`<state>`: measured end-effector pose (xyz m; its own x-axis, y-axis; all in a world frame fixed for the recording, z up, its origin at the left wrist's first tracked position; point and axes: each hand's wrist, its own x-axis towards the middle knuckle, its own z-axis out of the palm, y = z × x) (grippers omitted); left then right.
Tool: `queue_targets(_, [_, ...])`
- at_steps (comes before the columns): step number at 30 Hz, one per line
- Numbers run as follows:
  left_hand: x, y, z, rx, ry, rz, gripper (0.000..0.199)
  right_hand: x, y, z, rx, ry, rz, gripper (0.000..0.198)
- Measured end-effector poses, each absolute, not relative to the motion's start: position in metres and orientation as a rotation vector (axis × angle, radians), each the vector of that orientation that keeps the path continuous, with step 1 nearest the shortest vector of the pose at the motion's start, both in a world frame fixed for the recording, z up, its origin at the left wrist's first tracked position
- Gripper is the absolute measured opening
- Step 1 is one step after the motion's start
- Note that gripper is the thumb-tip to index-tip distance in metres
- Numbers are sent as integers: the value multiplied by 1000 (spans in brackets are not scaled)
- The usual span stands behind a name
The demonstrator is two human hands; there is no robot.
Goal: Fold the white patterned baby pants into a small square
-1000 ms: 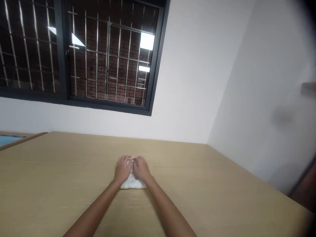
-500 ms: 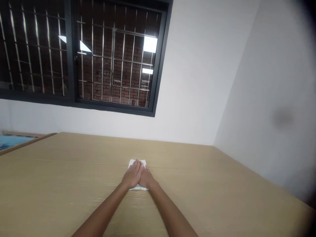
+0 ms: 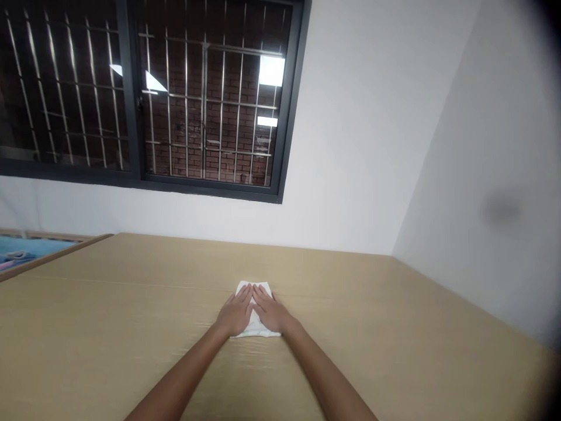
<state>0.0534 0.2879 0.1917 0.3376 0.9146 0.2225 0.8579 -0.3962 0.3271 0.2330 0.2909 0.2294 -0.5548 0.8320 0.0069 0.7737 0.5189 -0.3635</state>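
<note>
A folded white cloth lies flat on a wide, light wood-coloured surface. Resting on its left part is my left hand, fingers straight and pointing away from me. My right hand lies flat over the right part in the same way, its fingertips close to those of the left. Both palms press down from above, without fingers wrapped round the cloth. Between the wrists the near edge of the cloth shows, and its far edge sticks out past the fingertips.
White walls bound the surface at the back and right. Above the back edge is a dark-framed window with metal bars outside. Beyond a raised wooden edge at the left lies something blue. A thin seam crosses the surface.
My right hand, overlapping the left before, has moved to the right, and the hands now lie side by side. More of the cloth shows between them. The view has shifted slightly.
</note>
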Motion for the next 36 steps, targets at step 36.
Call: queue_targets(36, [7, 199, 226, 2556, 1276, 948, 17, 269, 217, 234, -811, -2224, 257, 14])
